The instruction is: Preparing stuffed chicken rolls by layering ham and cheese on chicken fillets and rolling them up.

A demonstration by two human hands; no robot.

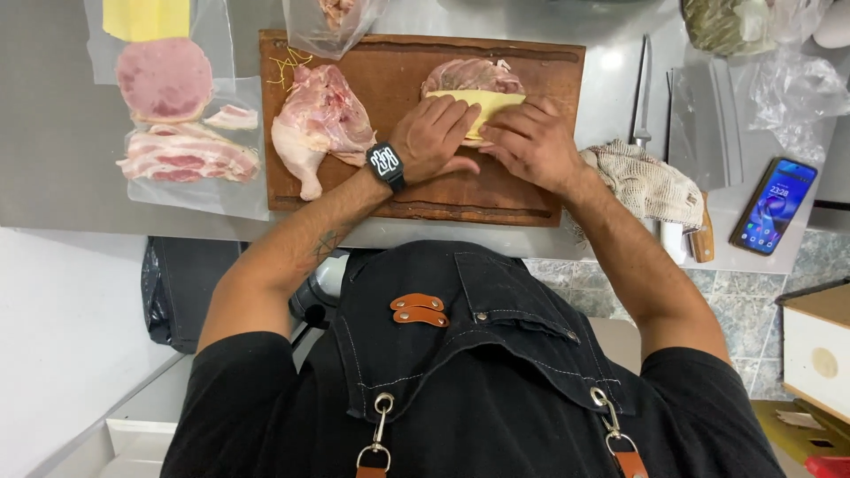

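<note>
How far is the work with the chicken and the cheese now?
Done: one flattened chicken piece lies on the wooden board with a yellow cheese slice on it. In hand: left hand and right hand press on that slice. Left: the second chicken piece is bare; ham and bacon lie beside the board.

Bare board lies before both hands; raw chicken leg blocks left, cloth right.
</note>
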